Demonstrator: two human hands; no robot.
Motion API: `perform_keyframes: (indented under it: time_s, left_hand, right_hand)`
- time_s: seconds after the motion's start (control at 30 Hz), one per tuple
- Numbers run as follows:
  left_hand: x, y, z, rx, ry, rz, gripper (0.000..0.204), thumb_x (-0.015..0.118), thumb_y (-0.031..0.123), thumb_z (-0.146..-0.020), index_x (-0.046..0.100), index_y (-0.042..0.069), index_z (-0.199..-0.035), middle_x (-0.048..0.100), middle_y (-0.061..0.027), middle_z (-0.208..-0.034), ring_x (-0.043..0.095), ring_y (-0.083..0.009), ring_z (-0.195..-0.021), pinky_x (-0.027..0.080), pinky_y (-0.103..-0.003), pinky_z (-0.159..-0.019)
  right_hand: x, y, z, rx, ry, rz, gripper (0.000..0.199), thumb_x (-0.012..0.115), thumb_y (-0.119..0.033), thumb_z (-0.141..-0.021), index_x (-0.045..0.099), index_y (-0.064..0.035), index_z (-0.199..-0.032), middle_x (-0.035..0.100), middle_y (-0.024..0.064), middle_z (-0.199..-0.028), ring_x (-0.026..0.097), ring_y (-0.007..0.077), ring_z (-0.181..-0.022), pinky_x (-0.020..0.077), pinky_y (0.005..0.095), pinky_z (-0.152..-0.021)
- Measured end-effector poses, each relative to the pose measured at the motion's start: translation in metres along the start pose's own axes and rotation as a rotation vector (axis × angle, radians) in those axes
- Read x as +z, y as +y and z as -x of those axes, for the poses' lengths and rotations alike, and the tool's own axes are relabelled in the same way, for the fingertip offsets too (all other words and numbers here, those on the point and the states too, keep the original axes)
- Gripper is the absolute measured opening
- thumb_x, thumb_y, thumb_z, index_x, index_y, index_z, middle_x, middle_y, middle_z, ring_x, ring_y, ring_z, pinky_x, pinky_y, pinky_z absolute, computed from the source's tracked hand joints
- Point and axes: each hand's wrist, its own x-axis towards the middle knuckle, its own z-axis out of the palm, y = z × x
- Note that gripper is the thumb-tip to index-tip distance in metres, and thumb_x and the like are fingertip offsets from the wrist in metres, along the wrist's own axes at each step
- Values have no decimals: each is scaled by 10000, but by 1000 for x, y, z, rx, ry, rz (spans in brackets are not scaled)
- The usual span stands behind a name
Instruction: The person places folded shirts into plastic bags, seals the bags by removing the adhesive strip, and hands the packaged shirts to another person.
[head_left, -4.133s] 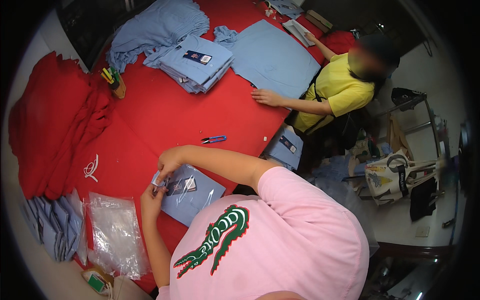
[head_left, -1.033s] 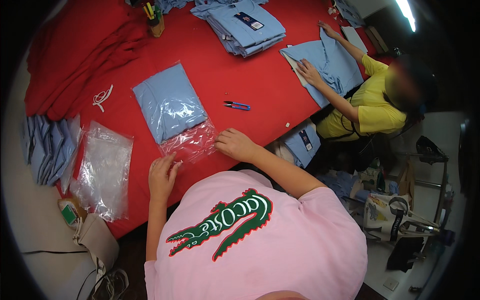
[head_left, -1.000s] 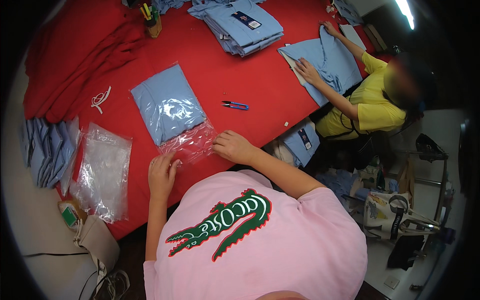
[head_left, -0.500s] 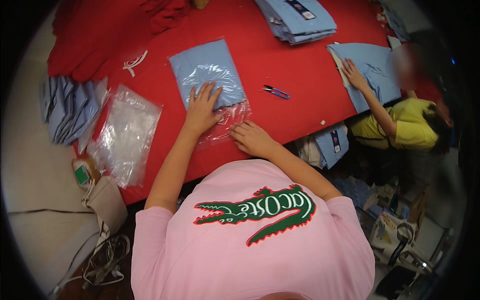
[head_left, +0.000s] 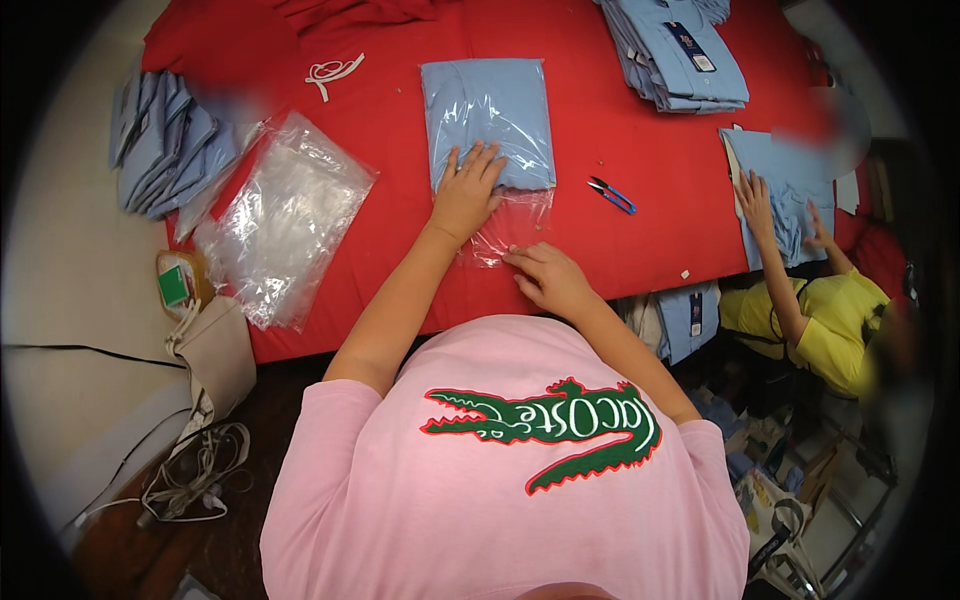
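Observation:
A folded light-blue shirt (head_left: 488, 105) lies inside a clear plastic bag (head_left: 510, 222) on the red-covered table, its loose end toward me. My left hand (head_left: 467, 196) rests on the lower left part of the bagged shirt, open, with the fingers spread. At the bag's near right corner is my right hand (head_left: 550, 277), its bent fingers closed on the plastic edge. To the right of the bag lie blue-handled thread snips (head_left: 612, 196), touched by neither hand.
Flat clear bags (head_left: 290, 215) lie left, beside stacked bagged blue shirts (head_left: 170, 150). A tagged shirt stack (head_left: 675, 55) stands far right. Below it, a co-worker in yellow (head_left: 845, 320) handles a blue shirt (head_left: 785, 200). A tape roll (head_left: 180, 282) hangs near the left table edge.
The view has shifted, so the table's things appear farther right. My hands keep nearly the same places on the bag. The co-worker's second hand now shows over the blue shirt.

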Motion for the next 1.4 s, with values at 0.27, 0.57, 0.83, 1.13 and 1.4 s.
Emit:
perform_keyframes:
  time_s: [0.27,0.57,0.83,1.13,1.4]
  left_hand:
    - [-31,10,52,-43,36,-113,445,649,170,-981,647,82,-1417,536,-141,-1588,499,-302,-1481,324,-592,-1238]
    - [-82,55,21,144,66,-22,323,689,206,-990,735,53,-1271,678,-106,-1413,601,-269,-1367,379,-534,-1206]
    - [-89,32,28,-93,-3,296,275,675,223,-1016,768,65,-1221,696,-106,-1391,627,-290,-1331,425,-493,-1175]
    - [-47,-91,-53,-849,185,134,496,705,251,-971,641,-15,-1384,698,-244,-1252,635,-414,-1238,511,-476,-1059]
    - [6,-141,-32,-829,267,467,527,800,80,-873,643,-14,-1368,704,-96,-1070,666,-172,-901,570,-321,-829]
  right_hand:
    - [-21,-11,-5,245,104,-206,415,653,-14,-950,661,-15,-1365,709,186,-1244,721,324,-1088,583,394,-967]
    - [39,20,-142,61,392,219,759,583,-291,-1029,300,112,-1608,182,345,-1705,177,490,-1601,210,569,-1303]
    - [45,40,-168,-119,72,583,832,627,-504,-1012,314,-132,-1686,180,192,-1770,141,391,-1645,131,589,-1318]
    - [35,28,-160,59,250,268,1017,754,-508,-889,317,12,-1646,270,219,-1730,294,373,-1593,248,592,-1258]
    - [29,51,-186,-159,70,94,876,753,-423,-914,422,83,-1548,307,226,-1702,399,386,-1490,376,518,-1193]
